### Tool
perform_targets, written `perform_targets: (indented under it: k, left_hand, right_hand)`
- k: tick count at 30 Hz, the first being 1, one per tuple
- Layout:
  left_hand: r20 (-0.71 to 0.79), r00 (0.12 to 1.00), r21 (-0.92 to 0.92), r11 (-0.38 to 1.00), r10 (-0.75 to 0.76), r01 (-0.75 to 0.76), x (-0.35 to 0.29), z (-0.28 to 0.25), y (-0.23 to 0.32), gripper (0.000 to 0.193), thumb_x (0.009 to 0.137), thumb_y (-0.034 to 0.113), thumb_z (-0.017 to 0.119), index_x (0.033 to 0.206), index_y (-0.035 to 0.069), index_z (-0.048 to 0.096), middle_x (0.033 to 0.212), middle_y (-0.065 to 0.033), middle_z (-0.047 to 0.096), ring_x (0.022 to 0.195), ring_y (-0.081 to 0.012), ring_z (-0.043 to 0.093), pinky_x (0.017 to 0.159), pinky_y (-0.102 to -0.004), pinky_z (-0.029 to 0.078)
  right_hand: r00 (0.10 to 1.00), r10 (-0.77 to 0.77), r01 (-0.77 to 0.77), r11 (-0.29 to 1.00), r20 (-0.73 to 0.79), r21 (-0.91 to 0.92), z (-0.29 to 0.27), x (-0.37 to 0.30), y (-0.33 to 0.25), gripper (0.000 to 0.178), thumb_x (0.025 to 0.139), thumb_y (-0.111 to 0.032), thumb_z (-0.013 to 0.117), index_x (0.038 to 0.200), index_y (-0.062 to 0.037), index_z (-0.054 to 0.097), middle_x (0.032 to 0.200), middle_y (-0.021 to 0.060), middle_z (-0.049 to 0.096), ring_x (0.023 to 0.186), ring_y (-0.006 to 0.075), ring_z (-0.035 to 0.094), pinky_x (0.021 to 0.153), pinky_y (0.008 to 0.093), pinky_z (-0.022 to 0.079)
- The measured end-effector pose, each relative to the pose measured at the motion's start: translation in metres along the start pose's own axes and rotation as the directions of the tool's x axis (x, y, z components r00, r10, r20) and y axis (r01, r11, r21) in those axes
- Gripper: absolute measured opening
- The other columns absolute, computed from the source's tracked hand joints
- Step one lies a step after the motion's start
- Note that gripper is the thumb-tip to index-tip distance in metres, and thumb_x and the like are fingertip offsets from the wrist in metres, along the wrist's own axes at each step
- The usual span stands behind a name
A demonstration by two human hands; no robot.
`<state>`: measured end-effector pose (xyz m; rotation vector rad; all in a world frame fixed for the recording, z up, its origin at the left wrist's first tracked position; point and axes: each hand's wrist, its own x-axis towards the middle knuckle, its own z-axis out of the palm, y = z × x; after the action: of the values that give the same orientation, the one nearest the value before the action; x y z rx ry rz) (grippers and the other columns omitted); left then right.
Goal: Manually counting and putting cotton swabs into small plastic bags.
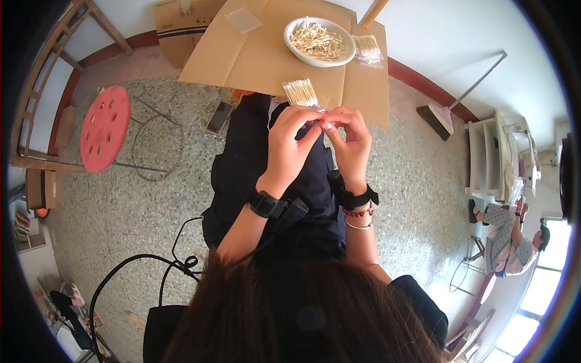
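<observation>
Both of my hands meet in front of my lap, at the near edge of a cardboard-covered surface (242, 66). Fingertips of my left hand (289, 142) and my right hand (350, 142) are pinched together at the near end of a clear bag of cotton swabs (301, 92). The swabs fan out from that end, away from me. My fingers hide the bag's gathered end. Beyond it stands a white bowl (288, 43) heaped with loose cotton swabs (318, 41). Touching the bowl's right side is another clear bag of cotton swabs (368, 49).
A flat clear plastic piece (243, 20) lies at the cardboard's far left. On the floor are a phone (219, 117) and a red round stool (105, 129). A broom (437, 121) leans right. Black cables (130, 259) run at lower left. Another person (511, 239) sits far right.
</observation>
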<state>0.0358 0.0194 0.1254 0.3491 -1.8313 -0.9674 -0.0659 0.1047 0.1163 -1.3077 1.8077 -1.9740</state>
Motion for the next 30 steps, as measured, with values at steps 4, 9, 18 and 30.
perform_targets:
  k: [4, 9, 18, 30]
  left_hand:
    - [0.041, 0.985, -0.286, 0.943, -0.165, 0.17, -0.004, 0.002, 0.003, 0.01, 0.082, -0.001, 0.066, 0.092, 0.0, 0.063, 0.089, -0.0044, 0.063, 0.08, -0.0106, 0.059, 0.066, -0.0225, 0.046]
    - [0.175, 0.944, -0.46, 0.825, -0.279, 0.328, -0.003, -0.003, 0.003, 0.009, 0.085, -0.001, 0.064, 0.093, -0.001, 0.062, 0.093, -0.004, 0.062, 0.084, -0.0088, 0.059, 0.071, -0.0217, 0.046]
    - [0.224, 0.932, -0.634, 0.683, -0.286, 0.362, -0.006, -0.007, -0.004, 0.013, 0.084, 0.005, 0.067, 0.096, 0.001, 0.064, 0.101, -0.0057, 0.066, 0.087, -0.0091, 0.06, 0.071, -0.0222, 0.045]
    - [0.208, 0.957, -0.51, 0.812, -0.202, 0.282, -0.001, -0.016, 0.002, 0.014, 0.081, -0.006, 0.064, 0.094, -0.001, 0.062, 0.099, -0.0092, 0.06, 0.096, -0.0167, 0.059, 0.081, -0.0278, 0.049]
  right_hand:
    - [0.981, 0.192, -0.184, 0.947, -0.006, 0.263, 0.0, -0.004, -0.003, 0.018, 0.081, -0.001, 0.069, 0.098, -0.0011, 0.063, 0.097, 0.0042, 0.06, 0.086, 0.0116, 0.055, 0.074, 0.0251, 0.045]
    - [0.985, 0.162, -0.174, 0.881, 0.066, 0.439, -0.001, -0.007, -0.001, 0.01, 0.085, 0.001, 0.064, 0.093, -0.0004, 0.059, 0.097, 0.0037, 0.058, 0.09, 0.0109, 0.056, 0.082, 0.0255, 0.046]
    - [0.976, 0.192, -0.216, 0.893, 0.101, 0.395, -0.002, -0.005, -0.007, 0.015, 0.083, 0.0, 0.066, 0.097, 0.0016, 0.061, 0.096, 0.0061, 0.063, 0.089, 0.0127, 0.06, 0.083, 0.0261, 0.048]
    - [0.973, 0.23, -0.221, 0.945, -0.01, 0.243, -0.011, -0.01, 0.0, 0.014, 0.081, 0.001, 0.068, 0.094, 0.0019, 0.063, 0.094, 0.0058, 0.065, 0.087, 0.0114, 0.06, 0.081, 0.0252, 0.048]
